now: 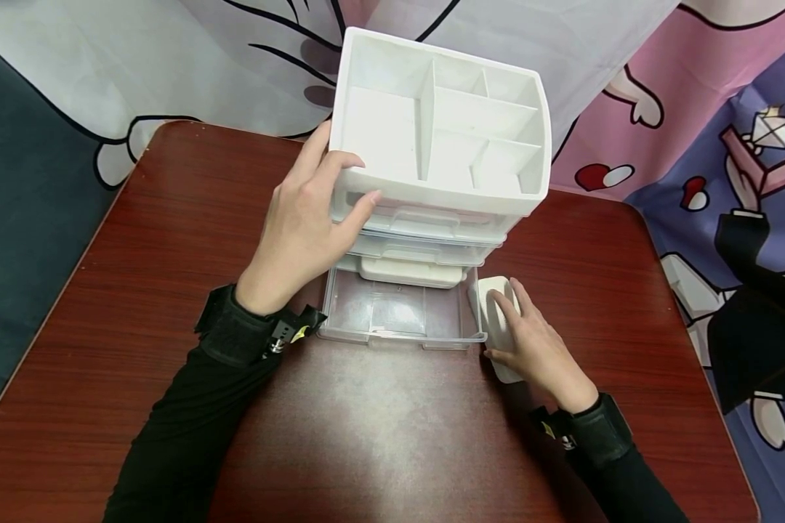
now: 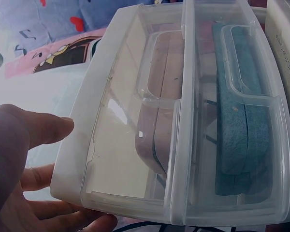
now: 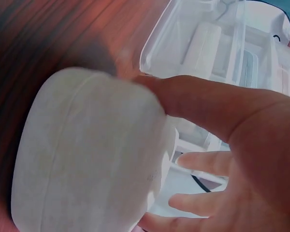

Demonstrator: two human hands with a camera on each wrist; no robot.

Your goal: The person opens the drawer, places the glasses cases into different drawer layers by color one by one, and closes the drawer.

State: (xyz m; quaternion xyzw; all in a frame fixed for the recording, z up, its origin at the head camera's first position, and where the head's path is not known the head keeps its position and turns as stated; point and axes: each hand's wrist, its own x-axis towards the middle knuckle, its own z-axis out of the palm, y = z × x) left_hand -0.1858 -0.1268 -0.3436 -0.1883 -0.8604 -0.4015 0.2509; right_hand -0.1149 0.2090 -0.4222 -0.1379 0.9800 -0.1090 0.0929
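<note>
A white plastic drawer organizer (image 1: 445, 189) stands at the back of the table, its bottom clear drawer (image 1: 340, 312) pulled out. My left hand (image 1: 307, 218) rests against the organizer's front left corner, thumb toward the front and fingers along the side. Just right of the open drawer, my right hand (image 1: 539, 349) holds a white glasses case (image 1: 502, 338) between thumb and fingers. In the right wrist view this case (image 3: 87, 150) shows rounded ends and a long seam. Another white case (image 1: 411, 272) lies at the rear of the open drawer.
Through the closed drawers in the left wrist view show a mauve case (image 2: 157, 121) and a teal case (image 2: 241, 121). Divided compartments (image 1: 425, 123) form the organizer's top. A printed curtain (image 1: 582, 94) hangs behind the brown table (image 1: 392, 436).
</note>
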